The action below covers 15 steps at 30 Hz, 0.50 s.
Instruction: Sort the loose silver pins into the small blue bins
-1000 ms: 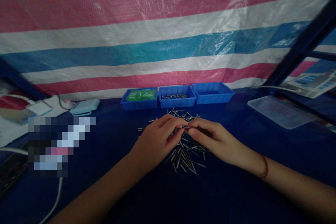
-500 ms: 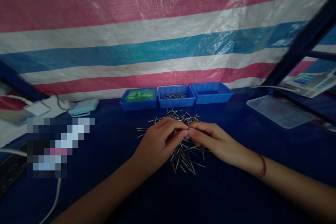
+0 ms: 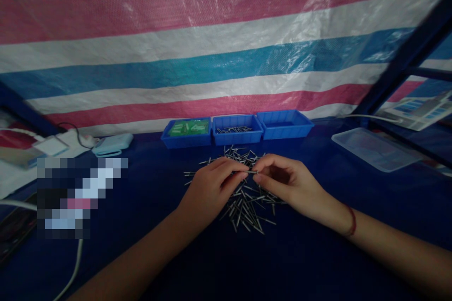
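Between my two hands, over the pile, lies a thin metal pop rivet [image 3: 252, 172], held roughly level. My left hand [image 3: 215, 186] pinches its left end between thumb and forefinger. At its right end, the thumb and forefinger of my right hand [image 3: 291, 178] close on it, the other fingers curled behind. Below and around the hands spreads a loose pile of similar rivets [image 3: 245, 214], pointing every way. Part of that pile is hidden by my hands.
Behind the pile stand three blue bins in a row: one with green packets [image 3: 189, 128], a middle bin [image 3: 237, 138] with some rivets, and a right bin [image 3: 285, 130]. A clear plastic lid [image 3: 376, 150] lies at the right. Cables and a light-blue case [image 3: 113, 143] sit at the left.
My fingertips have drawn slightly apart, so the rivet between them now shows. My right hand has opened its curl a little and turned upward.
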Tool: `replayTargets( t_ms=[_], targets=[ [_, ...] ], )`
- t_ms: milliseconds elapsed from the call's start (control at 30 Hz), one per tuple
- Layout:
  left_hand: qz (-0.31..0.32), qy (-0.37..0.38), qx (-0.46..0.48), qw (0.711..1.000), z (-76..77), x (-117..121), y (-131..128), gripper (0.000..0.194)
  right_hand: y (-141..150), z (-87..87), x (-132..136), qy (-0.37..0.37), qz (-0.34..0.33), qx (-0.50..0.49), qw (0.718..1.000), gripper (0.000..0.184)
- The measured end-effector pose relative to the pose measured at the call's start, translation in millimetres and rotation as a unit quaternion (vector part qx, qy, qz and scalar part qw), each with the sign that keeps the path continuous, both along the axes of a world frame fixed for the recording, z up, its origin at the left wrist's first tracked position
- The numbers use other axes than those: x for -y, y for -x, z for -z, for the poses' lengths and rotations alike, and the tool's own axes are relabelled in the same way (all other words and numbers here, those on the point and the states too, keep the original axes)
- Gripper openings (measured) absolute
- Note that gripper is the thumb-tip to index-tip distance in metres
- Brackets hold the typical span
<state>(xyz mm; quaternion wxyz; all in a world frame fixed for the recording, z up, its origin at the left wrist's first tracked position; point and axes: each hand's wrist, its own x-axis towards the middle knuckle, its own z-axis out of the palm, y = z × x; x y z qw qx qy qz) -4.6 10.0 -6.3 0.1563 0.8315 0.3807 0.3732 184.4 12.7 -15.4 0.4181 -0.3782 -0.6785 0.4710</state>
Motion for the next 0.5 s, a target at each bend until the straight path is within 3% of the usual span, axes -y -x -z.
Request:
replayTargets(
  t_ms=[300, 500],
  targets=[
    [0.057, 0.052, -0.054, 0.996, 0.8, -2.1, 1.3, 0.016, -1.3, -2.9, 5.1, -0.114, 0.03, 0.075, 0.99, 0.013],
    [0.038, 0.039, -0.069, 0.996, -8.7, 1.7, 2.4, 0.027, 0.1, -13.3, 4.2, -0.216, 0.045, 0.165, 0.961, 0.02]
  ],
)
